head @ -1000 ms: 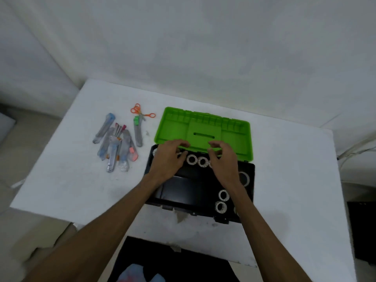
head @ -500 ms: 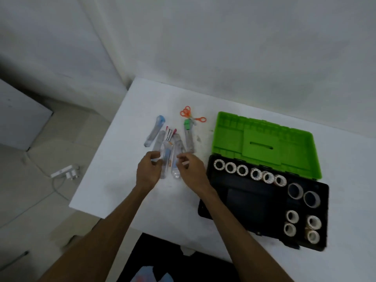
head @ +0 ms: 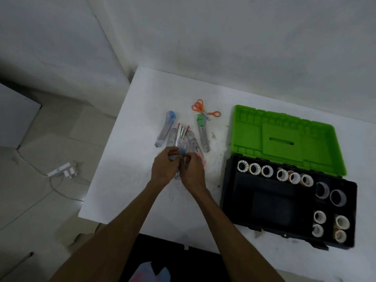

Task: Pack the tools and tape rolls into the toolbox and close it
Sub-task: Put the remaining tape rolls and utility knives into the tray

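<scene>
Gripping one clear cutter point(head: 181, 151) together, left hand point(head: 163, 169) and right hand point(head: 192, 173) curl their fingers round it. Long axis runs toward the wall. Bare bench point(head: 126, 180) lies left; the open toolbox point(head: 236, 202) sits right.

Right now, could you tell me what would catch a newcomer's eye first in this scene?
The bright green lid of the open toolbox, right of centre, stands out first, with tape rolls lined up inside the black base. Next come both hands, left hand and right hand, gripping clear-handled cutters from the pile to the box's left, with orange scissors beyond.
</scene>
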